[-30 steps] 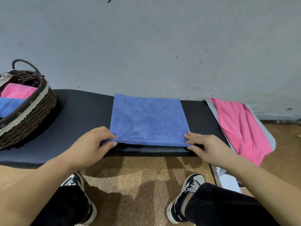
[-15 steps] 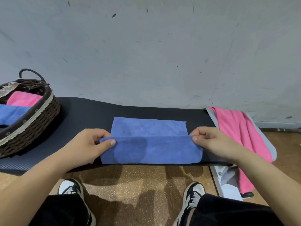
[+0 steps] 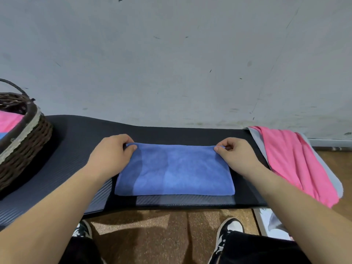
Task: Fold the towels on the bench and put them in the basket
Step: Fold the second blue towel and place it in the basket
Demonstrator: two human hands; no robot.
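Blue towel (image 3: 174,168) lies folded double mid-bench (image 3: 76,149). Left hand (image 3: 112,153) and right hand (image 3: 236,157) each pinch a far corner. Looks like closing the half fold: line the corners up with the layer beneath, set down, smooth toward the near crease. Basket (image 3: 28,134) at left end; pink towel (image 3: 293,161) right.

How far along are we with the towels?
Done: a pink towel lies in the basket. In hand: left hand and right hand pinch the far corners of the blue towel, folded once on the bench. Left: finish and basket it, then the loose pink towel and grey towel at right.
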